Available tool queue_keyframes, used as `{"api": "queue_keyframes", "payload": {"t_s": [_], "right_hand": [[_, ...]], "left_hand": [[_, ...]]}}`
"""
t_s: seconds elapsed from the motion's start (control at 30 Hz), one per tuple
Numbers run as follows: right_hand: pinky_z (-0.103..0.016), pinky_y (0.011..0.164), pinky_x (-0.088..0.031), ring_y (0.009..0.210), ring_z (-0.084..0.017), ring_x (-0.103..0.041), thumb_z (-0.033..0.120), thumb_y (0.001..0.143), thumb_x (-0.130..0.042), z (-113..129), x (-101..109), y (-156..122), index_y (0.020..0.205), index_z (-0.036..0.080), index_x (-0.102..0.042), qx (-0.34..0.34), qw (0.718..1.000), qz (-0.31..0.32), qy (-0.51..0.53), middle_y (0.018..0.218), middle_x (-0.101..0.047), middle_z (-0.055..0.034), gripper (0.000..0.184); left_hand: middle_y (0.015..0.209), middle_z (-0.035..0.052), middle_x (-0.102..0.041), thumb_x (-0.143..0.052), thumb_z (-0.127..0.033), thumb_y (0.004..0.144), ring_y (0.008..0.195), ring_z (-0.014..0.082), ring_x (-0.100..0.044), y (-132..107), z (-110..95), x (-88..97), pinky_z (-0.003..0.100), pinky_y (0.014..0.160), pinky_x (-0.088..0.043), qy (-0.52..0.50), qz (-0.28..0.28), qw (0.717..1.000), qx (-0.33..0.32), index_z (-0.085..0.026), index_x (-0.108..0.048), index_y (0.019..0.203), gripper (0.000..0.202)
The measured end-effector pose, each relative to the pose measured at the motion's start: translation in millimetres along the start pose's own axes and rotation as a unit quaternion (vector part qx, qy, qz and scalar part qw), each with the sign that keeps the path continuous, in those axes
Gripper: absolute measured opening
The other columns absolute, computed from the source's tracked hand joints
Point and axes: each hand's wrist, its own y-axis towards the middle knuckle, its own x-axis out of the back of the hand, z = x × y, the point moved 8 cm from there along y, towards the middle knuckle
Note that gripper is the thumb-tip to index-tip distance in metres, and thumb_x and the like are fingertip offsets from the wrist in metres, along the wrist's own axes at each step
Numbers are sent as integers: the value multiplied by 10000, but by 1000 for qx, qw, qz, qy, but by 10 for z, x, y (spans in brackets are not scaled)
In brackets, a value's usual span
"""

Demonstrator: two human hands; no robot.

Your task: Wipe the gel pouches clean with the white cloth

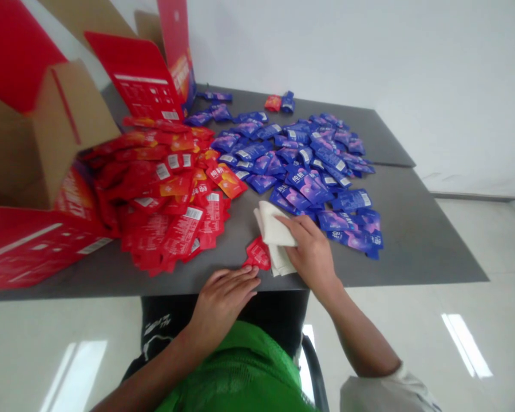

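Note:
A single red sachet [258,253] lies near the table's front edge, its right side partly hidden by a folded off-white cloth [276,226]. My right hand [312,250] grips this cloth from the right, fingers bent over it. Stretched out flat at the table edge, my left hand [228,300] has its fingertips on the sachet's lower end. To the left is a heap of red sachets [163,189]. Many blue-purple sachets [302,166] are spread out beyond my right hand.
A large open red carton [26,246] stands on the left, with another red carton [141,68] behind it. Near the wall lie a small orange-red sachet [273,103] and a blue one [287,103]. The grey table [429,240] ends at the right.

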Motion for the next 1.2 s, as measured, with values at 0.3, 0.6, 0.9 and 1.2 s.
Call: {"api": "queue_keyframes", "payload": {"t_s": [0.3, 0.6, 0.9, 1.2], "right_hand": [[-297, 873, -578, 1081, -233, -679, 34, 864, -589, 74, -401, -52, 1384, 254, -641, -1, 994, 105, -22, 1207, -691, -79, 567], [-361, 873, -553, 1017, -259, -675, 164, 928, -564, -439, 435, -152, 1297, 211, -694, -49, 990, -131, -33, 1127, -689, -105, 393], [-427, 847, -528, 981, -311, -682, 337, 944, -581, -819, 422, -874, 1213, 222, -713, -113, 971, -210, 14, 1089, -716, -116, 322], [-415, 865, -521, 999, -329, -685, 500, 924, -636, -1145, 309, -955, 1149, 202, -727, -170, 957, -209, 105, 1098, -738, -111, 385]], "left_hand": [[1212, 31, -778, -568, -186, 1041, 1081, 211, -744, -8, -4, -31, 380, 951, -486, 7, 25, 1000, 4, -220, -705, 1170, 192], [1181, 46, -776, -595, -312, 1040, 1082, 213, -722, 199, -63, 109, 399, 957, -492, -8, 56, 998, 1, -218, -645, 1244, 230], [1322, 164, -619, -718, -476, 928, 1137, 328, -604, 457, 63, -124, 480, 938, -528, 155, 47, 976, 143, -182, -464, 1481, 676], [1143, 141, -726, -854, -477, 797, 1016, 319, -717, 668, 335, -236, 377, 835, -533, 52, 151, 955, 251, -158, -619, 1276, 621]]}}
